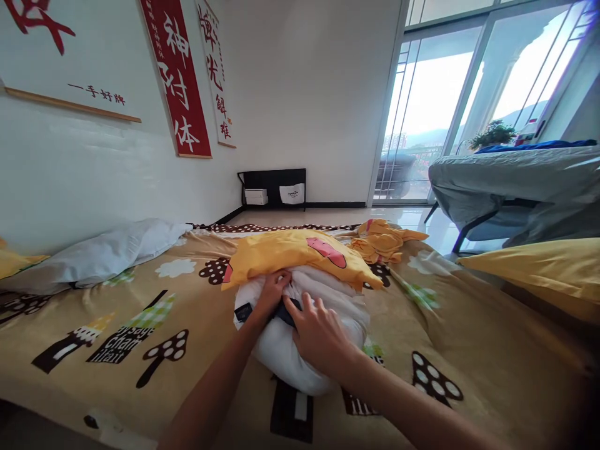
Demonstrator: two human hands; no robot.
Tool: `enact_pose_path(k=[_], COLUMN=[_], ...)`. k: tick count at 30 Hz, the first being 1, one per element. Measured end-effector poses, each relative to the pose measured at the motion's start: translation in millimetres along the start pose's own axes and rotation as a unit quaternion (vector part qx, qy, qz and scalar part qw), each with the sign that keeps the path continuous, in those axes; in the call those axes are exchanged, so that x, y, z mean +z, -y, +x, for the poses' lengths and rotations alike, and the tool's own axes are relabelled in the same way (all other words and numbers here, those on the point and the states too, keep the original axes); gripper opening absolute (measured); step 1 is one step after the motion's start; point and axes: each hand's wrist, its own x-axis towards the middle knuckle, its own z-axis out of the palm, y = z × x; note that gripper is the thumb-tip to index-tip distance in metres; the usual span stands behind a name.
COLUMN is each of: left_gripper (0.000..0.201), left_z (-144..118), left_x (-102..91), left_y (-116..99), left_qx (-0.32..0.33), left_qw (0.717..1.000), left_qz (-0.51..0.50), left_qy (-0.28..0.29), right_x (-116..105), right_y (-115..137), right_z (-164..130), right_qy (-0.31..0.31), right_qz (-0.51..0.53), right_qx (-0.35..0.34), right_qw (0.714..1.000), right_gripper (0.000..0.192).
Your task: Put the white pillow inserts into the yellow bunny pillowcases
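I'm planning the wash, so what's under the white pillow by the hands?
The patterned blanket shows beside the white pillow; whatever lies directly beneath is covered and cannot be seen.

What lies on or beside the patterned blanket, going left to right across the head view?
White bundle, white pillow partly under a yellow cover, crumpled yellow cloth, yellow fabric at the right edge.

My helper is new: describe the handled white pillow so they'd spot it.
On the tan patterned sheet, look near the middle. The left hand and right hand touch the white pillow. Unlike the white bedding by the left wall, it has pink-patched yellow fabric at its far end.
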Motion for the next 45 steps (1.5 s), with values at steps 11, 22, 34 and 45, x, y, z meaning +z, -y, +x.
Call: enact_pose_path(k=[11, 22, 34, 45], left_gripper=[0.036, 0.031, 0.042, 0.028], left_z=[0, 52, 65, -19], left_x=[-43.3, -36.7, -70.2, -127.1], left_y=[-16, -21, 7, 42], left_qx=[0.191, 0.243, 0.236, 0.134], left_qw=[0.896, 0.759, 0.768, 0.851], left_qz=[0.401, 0.604, 0.595, 0.499], left_qy=[0.008, -0.01, -0.018, -0.092], right_x=[9, 6, 13, -15], right_y=[-36, -37, -29, -47], right_z=[15, 14, 12, 15], right_qy=[0.0, 0.013, -0.025, -0.075], right_qz=[0.012, 0.053, -0.017, -0.062], right_qx=[-0.089, -0.089, -0.047, -0.002], right_qw=[0.996, 0.995, 0.998, 0.995], right_gripper=[0.069, 0.071, 0.061, 0.064])
